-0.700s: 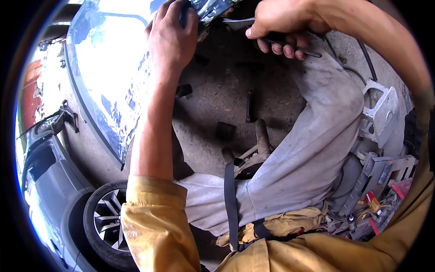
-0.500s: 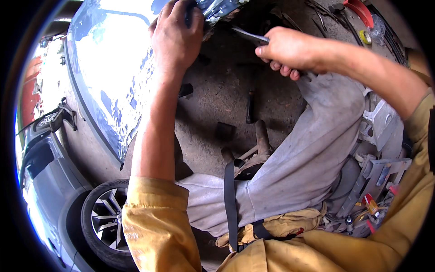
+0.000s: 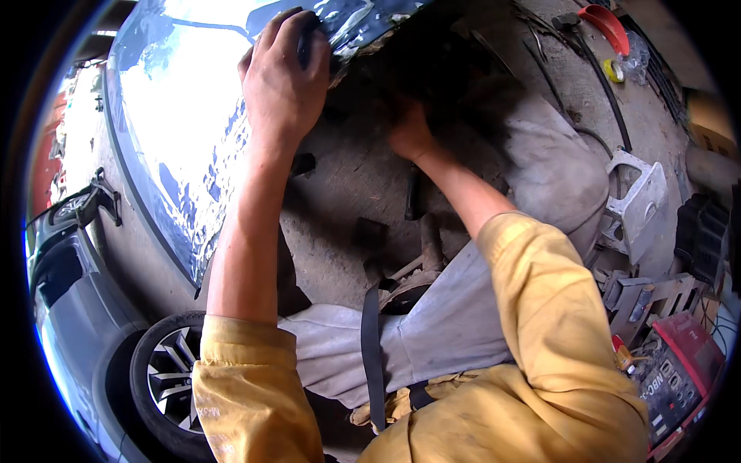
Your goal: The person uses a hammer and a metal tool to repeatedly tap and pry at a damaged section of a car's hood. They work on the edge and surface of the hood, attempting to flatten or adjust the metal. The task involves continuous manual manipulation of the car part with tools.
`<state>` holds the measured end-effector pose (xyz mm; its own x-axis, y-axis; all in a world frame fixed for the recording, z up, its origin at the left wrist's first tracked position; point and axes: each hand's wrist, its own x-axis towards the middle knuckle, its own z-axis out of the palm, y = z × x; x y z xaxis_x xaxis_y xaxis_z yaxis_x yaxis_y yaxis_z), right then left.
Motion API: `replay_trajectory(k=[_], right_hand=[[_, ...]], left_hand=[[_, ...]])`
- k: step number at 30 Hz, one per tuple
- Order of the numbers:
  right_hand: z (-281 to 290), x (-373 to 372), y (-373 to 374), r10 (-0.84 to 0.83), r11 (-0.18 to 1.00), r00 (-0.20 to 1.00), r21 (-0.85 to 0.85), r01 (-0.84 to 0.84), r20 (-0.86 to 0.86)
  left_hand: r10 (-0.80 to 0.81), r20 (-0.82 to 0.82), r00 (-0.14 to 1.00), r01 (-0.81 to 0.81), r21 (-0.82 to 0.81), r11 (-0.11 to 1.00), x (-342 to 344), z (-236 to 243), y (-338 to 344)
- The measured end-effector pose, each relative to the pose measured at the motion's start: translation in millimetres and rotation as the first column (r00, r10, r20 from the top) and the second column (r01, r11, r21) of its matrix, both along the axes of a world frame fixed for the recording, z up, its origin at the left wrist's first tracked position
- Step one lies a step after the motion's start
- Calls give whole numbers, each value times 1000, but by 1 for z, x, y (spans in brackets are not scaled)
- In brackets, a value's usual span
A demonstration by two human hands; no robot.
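My left hand [image 3: 284, 89] is closed round a dark rounded block [image 3: 309, 42] and rests on the blue, glossy car panel [image 3: 177, 100], close to its ragged right edge. The panel's paint looks patchy and wrinkled there, with bright glare across much of it. My right hand [image 3: 409, 131] reaches into the deep shadow beneath that edge. Its fingers are lost in the dark and blur, and no tool shows in it now. Below it, a dark-handled tool [image 3: 413, 193] lies on the concrete floor.
A parked grey car's wheel [image 3: 174, 378] stands at lower left. To the right are a pale stool-like frame [image 3: 637, 204], a red-topped machine [image 3: 687, 363], a long-handled hammer [image 3: 594, 69], a yellow tape roll [image 3: 614, 71] and a red curved piece [image 3: 606, 27].
My right hand has swung left and down into the shadow under the panel's edge; the slim metal tool it held is out of sight. The left hand keeps its hold on the block.
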<state>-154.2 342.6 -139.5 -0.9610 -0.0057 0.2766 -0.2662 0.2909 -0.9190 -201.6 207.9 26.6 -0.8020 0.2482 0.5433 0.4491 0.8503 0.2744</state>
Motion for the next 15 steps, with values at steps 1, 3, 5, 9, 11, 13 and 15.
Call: replay_trajectory(k=[1,3,5,9,11,13,15], right_hand=[[-4,-3,0,1,1000,1000,-5,-1,-18],[3,2,-3,2,1000,994,-29,1,113],[14,11,-6,27,999,974,-43,-17,226],[41,16,16,168,984,934,7,-179,314],[45,17,30,228,964,933,67,-256,279],[48,18,43,251,947,946,152,-285,207],[64,19,46,230,917,927,252,-308,295]], left_hand=[[3,-26,1000,-4,-17,1000,-2,-2,0],[-1,13,1000,2,-13,1000,-2,-4,1],[14,80,997,-14,-2,1000,-3,-3,-2],[1,22,1000,-1,-21,1000,-4,0,-8],[-6,62,998,5,13,1000,-1,5,-3],[-12,82,997,10,33,999,-1,3,-1],[4,84,996,-5,18,1000,-1,3,-5]])
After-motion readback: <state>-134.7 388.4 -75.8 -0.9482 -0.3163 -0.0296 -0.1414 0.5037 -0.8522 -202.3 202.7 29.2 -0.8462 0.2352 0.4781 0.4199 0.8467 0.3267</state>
